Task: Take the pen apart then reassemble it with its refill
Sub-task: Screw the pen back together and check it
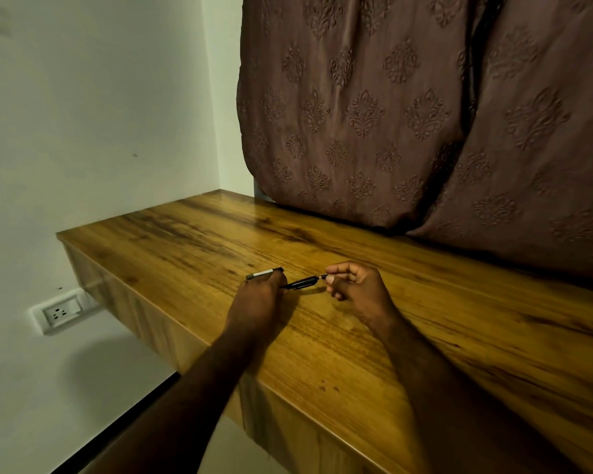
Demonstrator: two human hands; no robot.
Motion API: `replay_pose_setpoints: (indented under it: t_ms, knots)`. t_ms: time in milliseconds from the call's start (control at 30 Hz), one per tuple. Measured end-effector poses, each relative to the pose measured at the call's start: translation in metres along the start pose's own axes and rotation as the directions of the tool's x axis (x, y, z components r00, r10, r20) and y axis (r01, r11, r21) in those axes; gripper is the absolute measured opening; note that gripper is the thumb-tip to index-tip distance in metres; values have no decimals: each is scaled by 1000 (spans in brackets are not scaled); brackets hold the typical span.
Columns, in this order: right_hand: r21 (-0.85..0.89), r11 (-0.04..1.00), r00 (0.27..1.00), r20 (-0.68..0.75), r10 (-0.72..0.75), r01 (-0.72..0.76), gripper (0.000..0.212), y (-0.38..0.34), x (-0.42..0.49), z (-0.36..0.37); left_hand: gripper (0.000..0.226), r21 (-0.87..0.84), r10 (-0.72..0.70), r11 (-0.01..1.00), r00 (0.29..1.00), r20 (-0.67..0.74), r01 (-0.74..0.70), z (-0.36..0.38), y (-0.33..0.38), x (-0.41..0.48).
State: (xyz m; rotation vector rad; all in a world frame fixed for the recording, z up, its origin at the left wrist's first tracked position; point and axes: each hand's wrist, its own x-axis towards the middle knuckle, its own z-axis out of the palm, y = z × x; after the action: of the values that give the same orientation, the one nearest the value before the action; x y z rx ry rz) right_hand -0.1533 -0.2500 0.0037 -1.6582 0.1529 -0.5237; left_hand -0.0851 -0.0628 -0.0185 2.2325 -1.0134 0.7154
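While the left hand grips one end of the black pen, the right hand pinches the other end between thumb and fingertip, so both hands are closed on it. The pen is held low over the desk, about midway between its front and back edges.

At the far left, a wall socket sits on the wall below the desk's left corner. Just beyond the left hand's fingers a short grey piece shows. I cannot tell if it lies on the wood or is held. At the right, a brown curtain hangs down to the back edge.

The risk, as I judge it: if the pinched end comes off suddenly, a small part or the refill may jump out, roll on the smooth wood and fall over the front edge. No tray, box or other container is visible to catch the parts.
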Motion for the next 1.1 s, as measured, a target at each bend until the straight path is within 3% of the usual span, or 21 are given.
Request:
replay_pose_setpoints:
  t_ms: [667,933,1000,1100]
  knots:
    - [-59,998,998,67,12,-8,5,1,-1,4,40,-56,65,996,998,-23,-67,-2,1,0]
    - [-137,991,997,67,24,-15,35,1,-2,10,24,-57,52,997,999,-4,-52,-1,1,1]
    - [-92,996,998,59,25,-19,32,-1,-3,10,26,-65,47,997,999,-15,-48,-1,1,1]
    - [4,1000,998,57,19,-19,9,-5,-5,7,30,-75,42,996,999,-9,-42,-2,3,1]
